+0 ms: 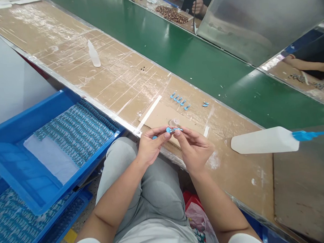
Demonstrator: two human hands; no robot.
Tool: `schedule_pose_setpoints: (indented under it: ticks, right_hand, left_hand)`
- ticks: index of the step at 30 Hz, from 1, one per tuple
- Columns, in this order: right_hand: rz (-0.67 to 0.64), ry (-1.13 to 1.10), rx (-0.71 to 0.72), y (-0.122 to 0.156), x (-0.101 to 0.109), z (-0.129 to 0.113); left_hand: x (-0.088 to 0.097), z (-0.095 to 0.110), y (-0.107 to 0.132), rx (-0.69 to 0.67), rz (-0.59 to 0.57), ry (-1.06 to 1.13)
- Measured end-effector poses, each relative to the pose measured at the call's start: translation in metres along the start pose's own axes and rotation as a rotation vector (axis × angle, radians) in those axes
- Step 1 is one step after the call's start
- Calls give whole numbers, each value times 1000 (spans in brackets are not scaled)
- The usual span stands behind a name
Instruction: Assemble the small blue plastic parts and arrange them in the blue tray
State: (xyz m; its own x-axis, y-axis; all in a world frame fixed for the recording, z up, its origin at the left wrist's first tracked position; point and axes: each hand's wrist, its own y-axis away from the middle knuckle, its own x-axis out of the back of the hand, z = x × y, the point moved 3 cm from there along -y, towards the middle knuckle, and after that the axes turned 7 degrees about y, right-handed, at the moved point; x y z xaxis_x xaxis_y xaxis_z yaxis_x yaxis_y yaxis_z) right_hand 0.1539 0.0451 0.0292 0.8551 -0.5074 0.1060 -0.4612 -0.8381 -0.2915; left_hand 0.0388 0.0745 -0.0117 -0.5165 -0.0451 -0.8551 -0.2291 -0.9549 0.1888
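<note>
My left hand (152, 147) and my right hand (194, 148) meet at the table's near edge, thumbs and fingertips pinched on a small blue part (168, 130) with a rounded end. A second blue piece (154, 137) shows between the fingers of my left hand. Just beyond my fingertips, a small clear cup (175, 122) sits on a cardboard sheet (157, 116). Farther off lies a slanted row of several similar blue parts (177, 98), with a few more blue pieces (205, 104) to its right. Fingers hide much of the held parts.
A white bottle with a blue nozzle (264, 140) lies at right; a smaller translucent bottle (93, 54) lies far left. Blue trays (33, 200) of small parts stand left of my legs. Beyond the green belt (158, 42), other people's hands (198, 6) are near piled parts (171, 14).
</note>
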Motion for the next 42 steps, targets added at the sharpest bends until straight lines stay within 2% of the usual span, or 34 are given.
schedule_pose_setpoints:
  ticks: [17, 26, 32, 37, 42]
  right_hand:
    - [14, 61, 69, 4, -5, 4]
    - [-45, 92, 138, 0, -3, 2]
    - [-75, 150, 153, -4, 3, 2]
    - [-100, 171, 112, -8, 8, -3]
    - [-139, 111, -41, -11, 6, -4]
  left_hand:
    - [1, 3, -2, -39, -10, -25]
    - [7, 7, -4, -229, -82, -213]
    - [8, 6, -4, -222, -86, -233]
    - [6, 4, -2, -216, -99, -230]
    - [6, 1, -3, -179, -92, -183]
